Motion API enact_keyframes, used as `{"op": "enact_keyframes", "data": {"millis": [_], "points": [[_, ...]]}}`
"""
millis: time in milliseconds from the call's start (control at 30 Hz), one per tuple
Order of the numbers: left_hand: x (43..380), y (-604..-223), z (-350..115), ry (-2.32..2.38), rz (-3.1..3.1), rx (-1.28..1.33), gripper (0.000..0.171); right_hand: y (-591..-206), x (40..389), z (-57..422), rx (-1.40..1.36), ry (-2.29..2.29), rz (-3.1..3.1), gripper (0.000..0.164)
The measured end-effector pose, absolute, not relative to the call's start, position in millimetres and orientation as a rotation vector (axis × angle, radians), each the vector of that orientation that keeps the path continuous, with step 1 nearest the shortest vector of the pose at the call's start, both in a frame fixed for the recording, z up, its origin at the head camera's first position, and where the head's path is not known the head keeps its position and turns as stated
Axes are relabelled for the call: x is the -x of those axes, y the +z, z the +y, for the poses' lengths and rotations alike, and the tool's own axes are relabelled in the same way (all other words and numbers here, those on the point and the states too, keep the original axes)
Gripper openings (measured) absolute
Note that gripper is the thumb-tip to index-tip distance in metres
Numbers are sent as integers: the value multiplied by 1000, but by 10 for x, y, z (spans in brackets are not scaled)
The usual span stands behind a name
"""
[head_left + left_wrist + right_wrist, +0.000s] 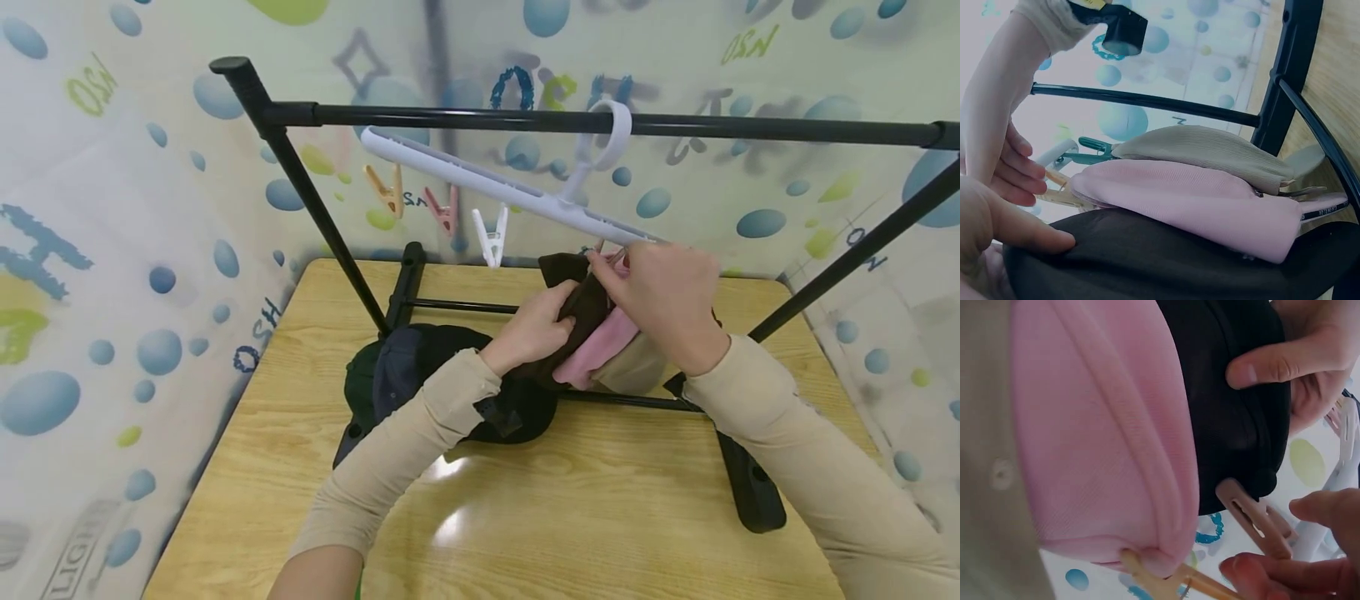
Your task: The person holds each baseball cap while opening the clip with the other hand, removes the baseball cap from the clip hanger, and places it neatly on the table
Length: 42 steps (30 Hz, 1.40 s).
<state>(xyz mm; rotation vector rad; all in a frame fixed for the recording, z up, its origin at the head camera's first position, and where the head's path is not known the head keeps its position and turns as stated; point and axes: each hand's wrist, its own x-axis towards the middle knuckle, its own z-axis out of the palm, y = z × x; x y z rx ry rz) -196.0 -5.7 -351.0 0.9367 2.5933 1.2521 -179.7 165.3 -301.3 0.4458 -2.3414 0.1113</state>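
Observation:
My left hand pinches a dark cap, its thumb laid on the fabric. A brownish-pink clothespin on the white hanger sits at that cap's edge. Around this clothespin, the right hand has its thumb and fingers spread apart; in the left wrist view its fingers look loose. Beside the dark cap hang a pink cap, at a cream clothespin, and a beige cap, at a green clothespin.
The hanger hooks over the top bar of a black rack standing on a wooden table. Orange, pink and white clothespins hang on its left side. Several dark caps lie below, under my left forearm.

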Motion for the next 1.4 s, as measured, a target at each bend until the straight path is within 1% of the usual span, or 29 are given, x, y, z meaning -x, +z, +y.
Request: {"op": "enact_keyframes", "data": {"millis": [167,267,500,667,1000,1200,1400], "points": [[1943,-3483,-45,1237,2607,-948,32,-2980,1849,1585,-364,123,-2339,65],[1935,-3472,-43,1213,2625,-971,32,-2916,1879,1563,-348,160,-2390,64],[1921,-3452,-53,1158,2664,-1020,32,-2694,1908,1526,-300,244,-2611,55],[1916,-3442,-57,1140,2668,-1035,33,-2616,1914,1515,-250,275,-2702,52],[1903,-3437,-37,1135,2640,-1035,33,-2705,1900,1485,-106,387,-2621,45],[1917,-3456,-27,1248,2553,-1029,30,-2758,1903,1457,1,318,-2559,46],[1931,-3468,-43,1254,2539,-980,32,-2772,1923,1476,36,273,-2517,39]]}}
